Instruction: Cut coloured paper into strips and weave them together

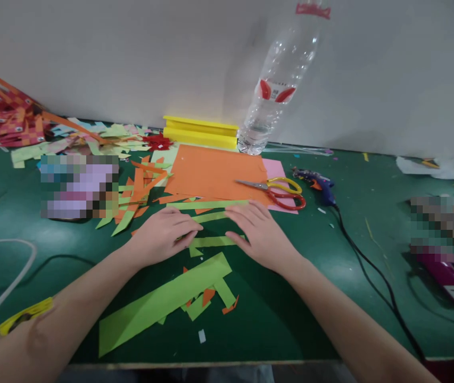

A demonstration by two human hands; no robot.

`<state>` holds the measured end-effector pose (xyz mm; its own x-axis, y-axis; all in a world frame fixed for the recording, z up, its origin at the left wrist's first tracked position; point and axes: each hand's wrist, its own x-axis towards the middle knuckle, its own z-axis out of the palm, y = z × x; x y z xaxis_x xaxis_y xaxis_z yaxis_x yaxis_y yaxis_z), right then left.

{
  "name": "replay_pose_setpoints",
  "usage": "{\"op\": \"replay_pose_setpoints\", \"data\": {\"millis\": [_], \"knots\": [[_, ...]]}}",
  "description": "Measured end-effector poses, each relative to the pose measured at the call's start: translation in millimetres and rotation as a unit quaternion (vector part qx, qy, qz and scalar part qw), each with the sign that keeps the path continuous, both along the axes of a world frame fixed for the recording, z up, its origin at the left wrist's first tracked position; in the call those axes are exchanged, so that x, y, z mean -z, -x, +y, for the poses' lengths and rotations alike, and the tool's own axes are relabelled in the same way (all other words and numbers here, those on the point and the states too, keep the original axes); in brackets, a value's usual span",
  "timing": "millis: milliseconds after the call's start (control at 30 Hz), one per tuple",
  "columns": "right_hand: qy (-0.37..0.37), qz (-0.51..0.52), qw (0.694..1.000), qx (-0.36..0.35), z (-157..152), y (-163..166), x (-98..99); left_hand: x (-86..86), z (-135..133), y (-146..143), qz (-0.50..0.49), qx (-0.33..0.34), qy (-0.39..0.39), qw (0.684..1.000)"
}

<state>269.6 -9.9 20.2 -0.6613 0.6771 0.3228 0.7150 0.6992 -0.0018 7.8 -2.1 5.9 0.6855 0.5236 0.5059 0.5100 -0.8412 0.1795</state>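
Note:
My left hand (166, 234) rests on the left ends of several narrow green paper strips (211, 205), its fingers loosely bent and the thumb low beside them. Lying over the right ends is my right hand (261, 234), fingers stretched and thumb apart. The strips run roughly side by side between the hands, their ends partly under my fingers. Closer to me, a wide green paper strip (163, 300) lies slanted, with green and orange scraps (203, 303) beside it. Just beyond the hands is a stack of orange paper (214, 173), with red-and-yellow-handled scissors (278, 190) across its right edge.
A tilted plastic bottle (274, 85) leans on the wall by a yellow folded piece (200, 132). The glue gun (318, 183) trails a black cord on the right. Paper scraps (134, 191), a phone-like object (81, 189) and red-orange woven paper pieces (7, 117) occupy the left.

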Motion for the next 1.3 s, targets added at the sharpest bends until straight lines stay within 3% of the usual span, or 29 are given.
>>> {"op": "replay_pose_setpoints", "data": {"millis": [133, 367, 700, 1000, 1167, 1300], "knots": [[0.067, -0.037, 0.995, -0.058, -2, 2, 13.1, 1.7, 3, 2, 0.002, -0.059, 0.003, 0.998], [0.138, -0.020, 0.989, -0.044, -3, -5, 11.9, 4.8, 6, 5, 0.075, -0.135, 0.091, 0.984], [0.152, 0.035, 0.984, -0.081, -13, -6, 4.2, 7.2, 8, 4, 0.097, -0.120, 0.089, 0.984], [0.116, 0.072, 0.988, -0.074, -18, -3, 6.0, 3.8, 9, 4, 0.076, -0.087, 0.045, 0.992], [0.116, 0.073, 0.989, -0.046, -15, -3, 5.0, -1.7, 5, 3, 0.058, -0.037, 0.014, 0.998], [0.144, 0.048, 0.986, -0.062, -14, -3, 9.4, -7.6, 1, 0, 0.044, 0.007, 0.004, 0.999]]}}
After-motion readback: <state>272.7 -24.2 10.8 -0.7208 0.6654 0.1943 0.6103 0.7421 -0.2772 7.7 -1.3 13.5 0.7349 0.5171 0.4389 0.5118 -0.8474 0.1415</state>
